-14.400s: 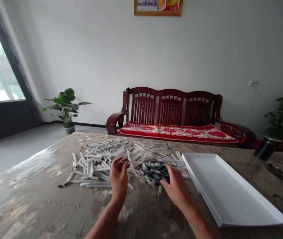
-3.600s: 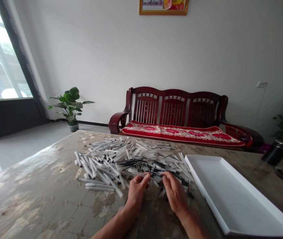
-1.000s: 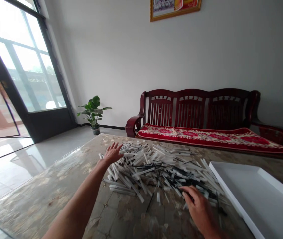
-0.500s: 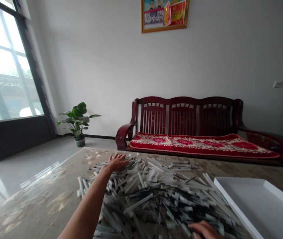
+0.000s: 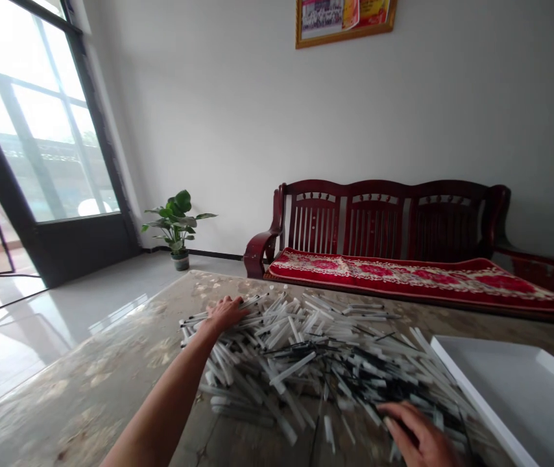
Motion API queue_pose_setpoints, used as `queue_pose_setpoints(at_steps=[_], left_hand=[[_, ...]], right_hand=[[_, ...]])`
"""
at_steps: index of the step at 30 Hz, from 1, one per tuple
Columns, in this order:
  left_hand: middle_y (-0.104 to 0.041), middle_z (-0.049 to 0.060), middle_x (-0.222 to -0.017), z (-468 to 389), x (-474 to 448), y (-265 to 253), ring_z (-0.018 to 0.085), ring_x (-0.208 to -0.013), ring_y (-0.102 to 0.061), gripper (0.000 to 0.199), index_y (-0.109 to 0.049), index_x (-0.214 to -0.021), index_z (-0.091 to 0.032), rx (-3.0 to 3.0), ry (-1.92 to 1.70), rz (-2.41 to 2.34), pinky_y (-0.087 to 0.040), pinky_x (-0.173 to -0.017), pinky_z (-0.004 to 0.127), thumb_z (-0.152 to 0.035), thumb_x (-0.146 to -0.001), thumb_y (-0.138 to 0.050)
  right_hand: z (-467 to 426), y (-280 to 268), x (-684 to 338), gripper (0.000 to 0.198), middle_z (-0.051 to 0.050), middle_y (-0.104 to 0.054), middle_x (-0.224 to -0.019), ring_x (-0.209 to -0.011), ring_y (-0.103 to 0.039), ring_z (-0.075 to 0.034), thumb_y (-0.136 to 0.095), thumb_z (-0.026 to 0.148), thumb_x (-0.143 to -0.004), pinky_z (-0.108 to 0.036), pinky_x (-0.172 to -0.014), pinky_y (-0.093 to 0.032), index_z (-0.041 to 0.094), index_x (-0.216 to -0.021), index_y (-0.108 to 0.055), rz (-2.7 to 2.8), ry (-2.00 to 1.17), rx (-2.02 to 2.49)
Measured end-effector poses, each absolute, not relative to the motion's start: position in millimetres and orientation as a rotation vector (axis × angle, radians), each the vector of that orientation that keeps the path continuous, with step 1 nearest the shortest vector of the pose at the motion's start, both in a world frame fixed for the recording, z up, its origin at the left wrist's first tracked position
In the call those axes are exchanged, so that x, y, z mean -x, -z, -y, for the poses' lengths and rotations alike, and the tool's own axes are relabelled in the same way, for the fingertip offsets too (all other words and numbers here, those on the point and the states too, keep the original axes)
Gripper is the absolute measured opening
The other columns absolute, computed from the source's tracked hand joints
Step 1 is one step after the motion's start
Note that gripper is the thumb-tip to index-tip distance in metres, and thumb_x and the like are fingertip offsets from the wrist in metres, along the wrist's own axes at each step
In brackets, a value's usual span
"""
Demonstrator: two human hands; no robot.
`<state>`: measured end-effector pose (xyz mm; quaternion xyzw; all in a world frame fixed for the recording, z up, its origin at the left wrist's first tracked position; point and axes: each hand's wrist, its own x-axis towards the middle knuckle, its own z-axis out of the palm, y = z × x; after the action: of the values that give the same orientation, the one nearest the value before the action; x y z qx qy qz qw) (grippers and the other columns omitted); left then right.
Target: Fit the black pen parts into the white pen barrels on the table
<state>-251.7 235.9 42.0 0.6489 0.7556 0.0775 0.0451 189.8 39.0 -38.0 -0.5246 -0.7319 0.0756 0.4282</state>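
- My left hand [image 5: 224, 313] lies flat, fingers spread, on the far left edge of the pile of pen parts [image 5: 306, 353]; it holds nothing, palm down on the white tubes.
- My right hand [image 5: 420, 438] rests at the near right corner of the pile, fingers bent loosely over the dark pieces [image 5: 379, 383]. I cannot tell whether anything is pinched under it; the lower part is cut off by the frame.
- The pile sits on the marbled table [image 5: 111, 383], between my two hands, spreading away from me.
- The white tubes lie every way, many with the long axis slanting from near left to far right.
- The dark pieces cluster on the right side, so my right hand is the nearer one to them; the left is well apart.
- The white tray [image 5: 515, 389] lies just right of the pile, close to my right hand.
- A wooden bench [image 5: 384, 227] with a red cushion stands behind the table.
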Motion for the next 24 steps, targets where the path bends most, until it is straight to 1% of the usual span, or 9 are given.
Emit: queue_pose_setpoints(at_steps=[4,8,15,18,20,22,24], left_hand=[[-0.06,0.021,-0.127,-202.6,253.2,-47.2,0.043,-0.117,-0.055,0.048,-0.066,-0.119,-0.024,-1.864,-0.238,-2.403,-0.038,-0.093,0.063,-0.054,-0.085,-0.049],[-0.061,0.022,-0.126,-170.3,249.7,-48.5,0.042,-0.115,-0.056,0.045,-0.064,-0.12,-0.018,-1.738,-0.272,-2.497,-0.04,-0.09,0.059,-0.044,-0.088,-0.045],[-0.062,0.023,-0.125,-126.6,232.7,-52.4,0.041,-0.114,-0.058,0.043,-0.064,-0.119,-0.02,-1.554,-0.322,-2.605,-0.042,-0.09,0.057,-0.041,-0.09,-0.04],[-0.062,0.023,-0.126,-114.6,218.1,-54.6,0.042,-0.115,-0.057,0.044,-0.065,-0.119,-0.02,-1.511,-0.336,-2.623,-0.042,-0.09,0.057,-0.04,-0.091,-0.038],[-0.062,0.022,-0.127,-107.0,208.3,-56.4,0.041,-0.115,-0.057,0.046,-0.064,-0.122,-0.022,-1.514,-0.345,-2.608,-0.043,-0.089,0.057,-0.043,-0.092,-0.036],[-0.061,0.019,-0.13,-97.0,203.7,-59.3,0.039,-0.116,-0.058,0.051,-0.059,-0.131,-0.026,-1.551,-0.368,-2.571,-0.043,-0.091,0.055,-0.049,-0.093,-0.033],[-0.057,0.016,-0.138,-83.1,209.9,-63.1,0.037,-0.123,-0.054,0.057,-0.049,-0.14,-0.03,-1.595,-0.424,-2.576,-0.04,-0.098,0.056,-0.054,-0.093,-0.029]], right_hand=[[-38.6,31.8,-182.0,0.028,-0.006,-0.076,-0.086,-0.078,-0.074,-0.021,-0.054,0.042,-0.09,-0.025,-0.069,-0.06,0.025,-0.089,-0.076,1.786,-0.186,1.311],[-38.5,28.4,-177.9,0.028,-0.007,-0.076,-0.088,-0.081,-0.073,-0.022,-0.052,0.04,-0.09,-0.028,-0.071,-0.06,0.024,-0.09,-0.075,1.769,-0.175,1.319],[-32.4,18.6,-169.4,0.027,-0.008,-0.074,-0.09,-0.084,-0.071,-0.021,-0.049,0.034,-0.093,-0.029,-0.074,-0.058,0.024,-0.095,-0.073,1.958,-0.124,1.24],[-26.2,11.5,-162.7,0.025,-0.007,-0.073,-0.097,-0.091,-0.07,-0.021,-0.05,0.032,-0.093,-0.03,-0.08,-0.057,0.025,-0.105,-0.072,2.035,-0.068,1.189],[-20.8,6.6,-157.1,0.028,-0.006,-0.072,-0.105,-0.099,-0.068,-0.021,-0.053,0.031,-0.093,-0.032,-0.088,-0.055,0.026,-0.116,-0.069,2.085,-0.038,1.142],[-14.6,2.9,-150.9,0.038,-0.007,-0.069,-0.117,-0.108,-0.065,-0.023,-0.058,0.031,-0.091,-0.035,-0.095,-0.053,0.026,-0.128,-0.063,2.165,-0.038,1.091],[-8.5,2.0,-144.7,0.051,-0.008,-0.063,-0.129,-0.117,-0.06,-0.025,-0.062,0.035,-0.088,-0.037,-0.101,-0.049,0.026,-0.138,-0.055,2.267,-0.061,1.038]])
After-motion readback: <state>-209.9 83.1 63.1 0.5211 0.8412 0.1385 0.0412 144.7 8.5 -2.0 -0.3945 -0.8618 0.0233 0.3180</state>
